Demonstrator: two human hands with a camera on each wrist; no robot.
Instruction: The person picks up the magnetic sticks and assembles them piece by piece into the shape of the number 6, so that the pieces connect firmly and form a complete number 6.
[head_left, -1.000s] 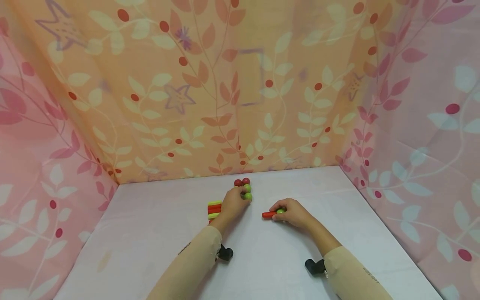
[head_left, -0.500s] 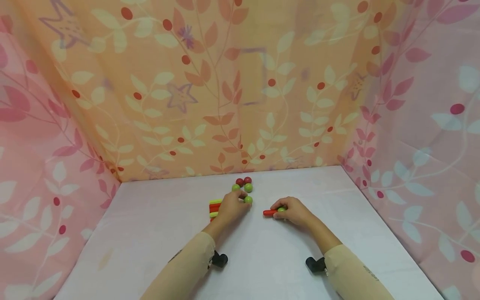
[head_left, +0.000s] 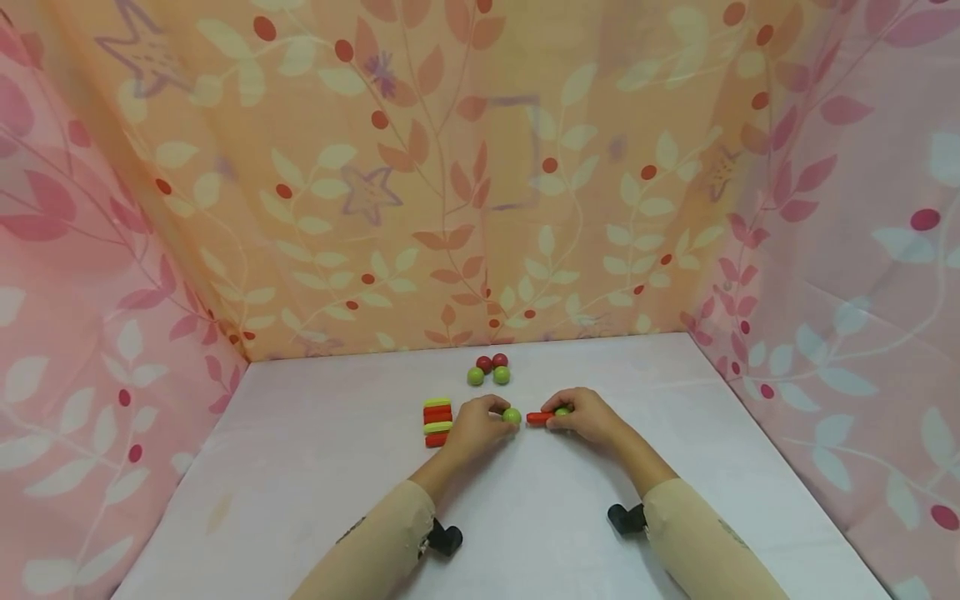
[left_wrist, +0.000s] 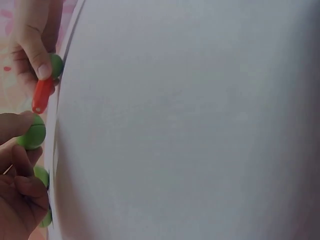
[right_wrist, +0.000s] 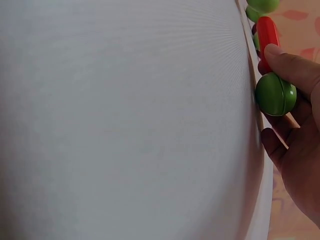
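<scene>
My left hand (head_left: pixel 480 427) pinches a green ball (head_left: pixel 512 416) between thumb and fingers; a groove runs across the ball in the left wrist view. Facing it, my right hand (head_left: pixel 588 414) grips a short red rod (head_left: pixel 537 418) that has a second green ball (right_wrist: pixel 275 95) at its near end. The thumb lies along the rod in the right wrist view. The rod's free end, with a small hole in its tip, points at the left hand's ball, close beside it. Both hands are low over the white table (head_left: pixel 555 517).
Left of my left hand lies a row of red and yellow-green rods (head_left: pixel 437 414). Farther back, two red balls (head_left: pixel 492 362) sit behind two green balls (head_left: pixel 488 376). A patterned curtain (head_left: pixel 420 208) encloses the table at the back and sides.
My left hand has drawn a green ball from the group at the back, toward me and rightward, up to the red rod's end. The right hand has stayed almost in place.
</scene>
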